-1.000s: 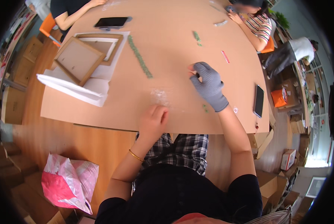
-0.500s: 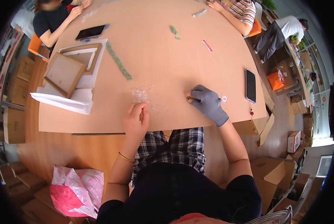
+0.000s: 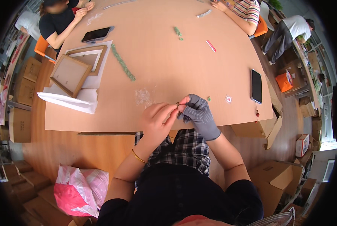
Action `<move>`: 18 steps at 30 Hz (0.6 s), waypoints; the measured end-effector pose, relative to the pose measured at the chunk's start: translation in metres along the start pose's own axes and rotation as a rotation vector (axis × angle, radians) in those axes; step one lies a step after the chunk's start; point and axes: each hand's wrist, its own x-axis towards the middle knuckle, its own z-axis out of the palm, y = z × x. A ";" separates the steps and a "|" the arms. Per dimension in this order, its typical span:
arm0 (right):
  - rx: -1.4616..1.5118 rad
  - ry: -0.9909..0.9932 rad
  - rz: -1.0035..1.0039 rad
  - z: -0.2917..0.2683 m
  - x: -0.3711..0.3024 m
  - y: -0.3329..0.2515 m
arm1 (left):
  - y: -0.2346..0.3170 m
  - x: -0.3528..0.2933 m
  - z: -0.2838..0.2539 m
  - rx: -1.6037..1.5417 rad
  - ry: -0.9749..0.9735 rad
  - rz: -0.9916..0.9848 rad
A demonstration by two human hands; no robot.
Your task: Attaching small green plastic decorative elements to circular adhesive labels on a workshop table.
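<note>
My left hand (image 3: 159, 118), bare with a gold-coloured bangle at the wrist, meets my right hand (image 3: 200, 116) above the near table edge. A grey dotted glove covers the right one, leaving fingertips bare. Both hands pinch at a tiny dark item (image 3: 178, 105) whose kind I cannot make out; fingers mostly hide it. On the table, a small green piece (image 3: 209, 98) lies just right of the glove. Clear plastic scraps (image 3: 143, 97) are heaped beyond my left hand. Farther off stretches a long strip of green pieces (image 3: 122, 62).
Wooden frames (image 3: 71, 75) lie on white sheeting at the left, near a dark phone (image 3: 96, 34). Another phone (image 3: 256, 86) and a small white square with a red mark (image 3: 228, 99) are at the right. Co-workers sit across the table (image 3: 164, 64); one person bends over shelves.
My left hand has moved right and my right hand slightly left and down, so their fingertips now meet. A small green piece now shows on the table beside the glove.
</note>
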 end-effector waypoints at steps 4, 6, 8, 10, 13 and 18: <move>0.163 0.005 0.056 0.005 -0.009 0.004 | -0.003 0.001 -0.004 0.104 0.009 0.103; 0.171 -0.004 0.055 0.006 -0.011 0.005 | 0.000 0.003 -0.009 0.151 0.001 0.144; 0.145 -0.008 0.044 0.007 -0.012 0.006 | 0.002 0.003 -0.010 0.184 0.004 0.175; 0.084 -0.007 0.021 0.007 -0.013 0.007 | 0.002 0.004 -0.010 0.205 0.016 0.200; 0.008 -0.021 -0.022 0.008 -0.013 0.007 | 0.004 0.005 -0.012 0.282 0.019 0.231; 0.143 0.035 0.004 0.017 -0.015 0.014 | 0.003 0.004 -0.012 0.253 0.003 0.194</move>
